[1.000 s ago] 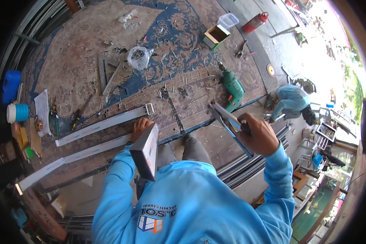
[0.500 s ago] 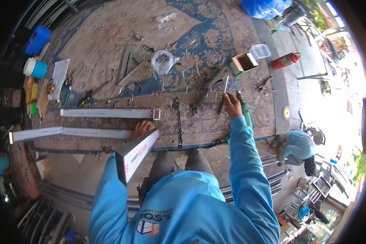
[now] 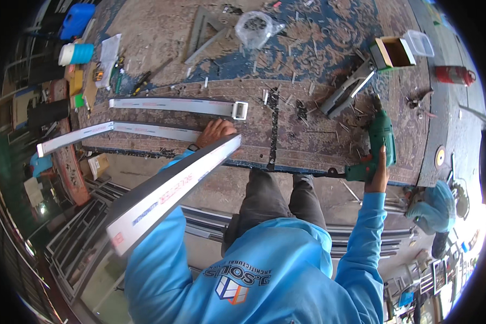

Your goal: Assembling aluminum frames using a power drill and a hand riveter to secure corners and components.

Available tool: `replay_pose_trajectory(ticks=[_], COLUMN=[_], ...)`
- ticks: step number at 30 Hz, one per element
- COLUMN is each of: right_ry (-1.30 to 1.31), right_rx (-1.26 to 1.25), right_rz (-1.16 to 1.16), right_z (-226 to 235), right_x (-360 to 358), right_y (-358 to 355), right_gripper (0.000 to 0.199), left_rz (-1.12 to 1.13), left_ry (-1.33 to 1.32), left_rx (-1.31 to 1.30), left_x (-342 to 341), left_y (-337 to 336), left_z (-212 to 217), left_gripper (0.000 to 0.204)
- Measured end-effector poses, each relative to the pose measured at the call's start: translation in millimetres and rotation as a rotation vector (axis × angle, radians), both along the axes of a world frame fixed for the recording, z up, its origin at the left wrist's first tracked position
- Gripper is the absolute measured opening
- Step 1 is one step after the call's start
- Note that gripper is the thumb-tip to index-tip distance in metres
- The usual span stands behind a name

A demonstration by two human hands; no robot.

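My left hand [image 3: 217, 131] is closed over a white-wrapped metal profile [image 3: 156, 131] at its corner, where another wrapped length [image 3: 173, 197] slants toward me over my left forearm. A third section bends off at the far left end. Lying parallel just beyond is a separate wrapped profile [image 3: 173, 105] with an open square end. My right hand [image 3: 380, 171] grips a green power drill [image 3: 382, 137] near its handle; the bit points away from me. Beyond the drill, a grey hand riveter [image 3: 350, 90] rests on the carpet-covered table, its jaws next to an open box [image 3: 392, 54].
Small metal pieces litter the worn table cover [image 3: 308, 140]. A set square [image 3: 202, 35] and a clear plastic bag [image 3: 255, 29] lie farther back. A red bottle [image 3: 454, 75] and pliers [image 3: 420, 99] are at right. A person [image 3: 436, 208] crouches low at right.
My right hand has let go of the hand riveter, now lying by the box, and has moved nearer to me onto the drill. My left hand stays at the profile corner; the view has shifted.
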State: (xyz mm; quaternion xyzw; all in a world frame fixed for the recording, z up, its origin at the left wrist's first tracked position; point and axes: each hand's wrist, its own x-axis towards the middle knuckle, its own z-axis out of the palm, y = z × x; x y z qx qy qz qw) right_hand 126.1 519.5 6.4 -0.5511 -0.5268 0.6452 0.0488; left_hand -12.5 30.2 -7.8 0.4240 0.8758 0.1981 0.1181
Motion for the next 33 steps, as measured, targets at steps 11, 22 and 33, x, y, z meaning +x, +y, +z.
replay_pose_trajectory(ticks=[11,22,33], right_ry=[0.08,0.065,0.026], right_rx=[-0.284,-0.538,-0.59], right_rz=[-0.081,0.669,0.734], right_z=[51,16,19], right_x=[63,14,4], right_y=[-22,-124,-120], right_gripper=[0.053,0.048,0.05], left_rz=[-0.033,-0.05,-0.077], left_ry=[0.072,0.06,0.055], left_rx=[-0.058,-0.003,-0.064], left_x=[-3,-7,-6], left_y=[5,1,2], left_z=[-3,-9,-7], left_gripper=[0.06,0.062,0.062])
